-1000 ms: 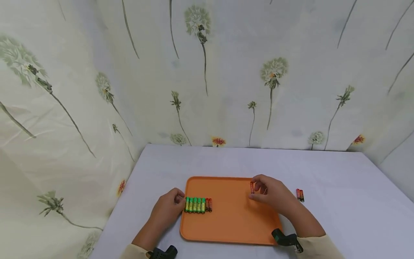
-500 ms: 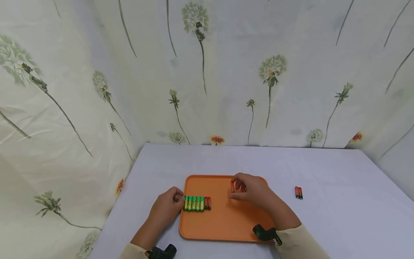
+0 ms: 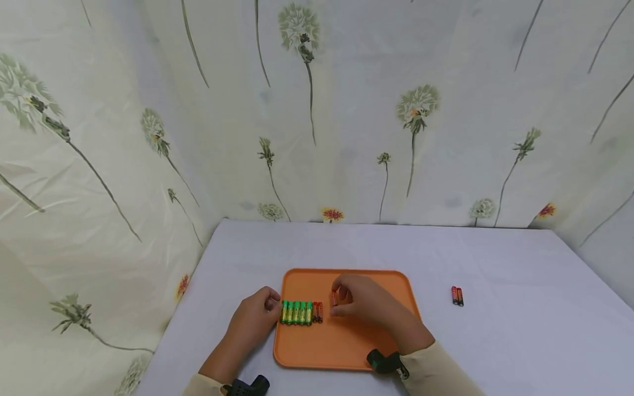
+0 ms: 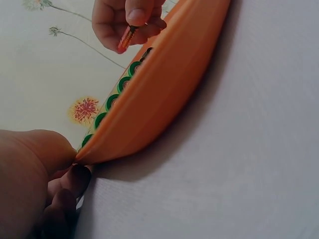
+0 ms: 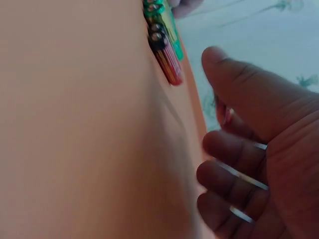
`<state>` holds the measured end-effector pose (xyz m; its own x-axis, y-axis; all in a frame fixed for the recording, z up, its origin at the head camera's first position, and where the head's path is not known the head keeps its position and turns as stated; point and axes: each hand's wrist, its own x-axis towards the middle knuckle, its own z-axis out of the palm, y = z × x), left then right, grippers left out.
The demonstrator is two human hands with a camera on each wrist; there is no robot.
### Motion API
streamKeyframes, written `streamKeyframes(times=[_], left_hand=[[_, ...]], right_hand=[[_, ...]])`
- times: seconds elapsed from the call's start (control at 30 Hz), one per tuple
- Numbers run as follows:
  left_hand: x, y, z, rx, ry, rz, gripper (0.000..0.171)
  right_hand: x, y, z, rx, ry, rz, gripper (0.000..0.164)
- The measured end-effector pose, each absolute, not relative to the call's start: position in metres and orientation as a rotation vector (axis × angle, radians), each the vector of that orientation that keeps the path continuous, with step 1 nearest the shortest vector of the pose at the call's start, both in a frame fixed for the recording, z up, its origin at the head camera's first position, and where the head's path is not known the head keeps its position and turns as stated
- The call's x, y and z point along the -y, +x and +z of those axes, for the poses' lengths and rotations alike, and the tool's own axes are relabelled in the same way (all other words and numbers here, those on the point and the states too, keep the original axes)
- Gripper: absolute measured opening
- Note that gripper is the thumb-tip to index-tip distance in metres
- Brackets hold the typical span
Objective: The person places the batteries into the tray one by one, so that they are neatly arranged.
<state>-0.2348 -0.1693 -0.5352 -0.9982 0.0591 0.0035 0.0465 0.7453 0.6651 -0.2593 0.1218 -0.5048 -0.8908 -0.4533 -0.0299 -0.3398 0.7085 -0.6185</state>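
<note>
My right hand pinches a small red battery between thumb and fingers, above the orange tray. In the left wrist view that battery points out tilted from the fingertips. On the tray's left side lies a row of several green-and-yellow batteries, with two red batteries at its right end. The held one is a short way right of them. My left hand is at the tray's left edge; in the left wrist view its thumb and finger pinch the rim.
Two more red batteries lie side by side on the white-covered table, right of the tray. A flower-patterned curtain hangs behind the table and along its left side.
My right hand has carried the red battery leftward across the tray, from near its right side to close beside the row. The left hand has stayed at the tray's edge.
</note>
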Motion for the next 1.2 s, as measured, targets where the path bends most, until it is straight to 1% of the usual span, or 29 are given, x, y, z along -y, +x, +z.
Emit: streamKeyframes(times=[0.3,0.53,1.2], left_hand=[[0.169,-0.236,-0.535,-2.917,0.093,1.117,0.012],[0.168,-0.237,-0.535,-2.918,0.083,1.112,0.013],[0.171,-0.237,-0.536,-2.924,0.088,1.100,0.013]], right_hand=[[-0.112,-0.259,-0.507,-2.715,-0.601,-0.867,0.049],[-0.103,-0.258,-0.505,-2.721,-0.646,-0.780,0.042],[-0.084,-0.258,-0.505,-2.702,-0.610,-0.648,0.049]])
